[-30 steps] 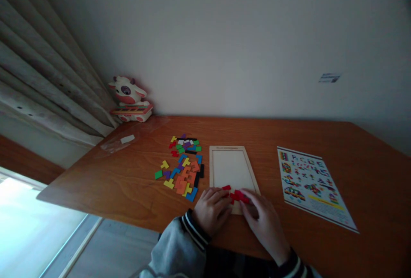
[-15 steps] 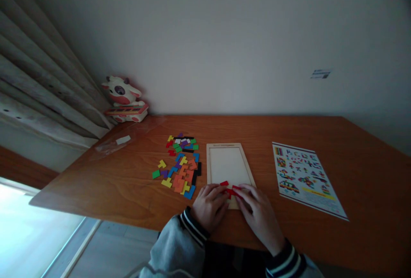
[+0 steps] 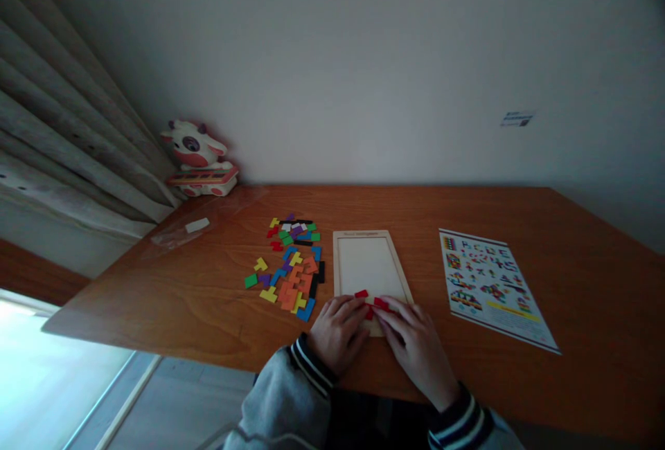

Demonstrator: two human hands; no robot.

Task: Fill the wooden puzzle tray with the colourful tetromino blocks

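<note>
A shallow wooden puzzle tray lies on the table in front of me, with its near end between my hands. My left hand rests over the tray's near left corner, fingers closed around a red puzzle piece that shows past the fingertips. From the right, my right hand pinches another red puzzle piece between thumb and fingers. Some red also shows between the two hands, low over the tray. The fingers partly cover the red pieces, so their full shapes are hidden.
Several coloured puzzle pieces are spread left of the tray, some overlapping. A printed pattern sheet lies to the right. A cow-shaped toy keyboard and a clear plastic bag sit at the left. The wooden table meets the wall behind.
The red piece at my right fingers has turned slightly and shows more of its face. Both hands stay in nearly the same place; the whole view has shifted a little.
</note>
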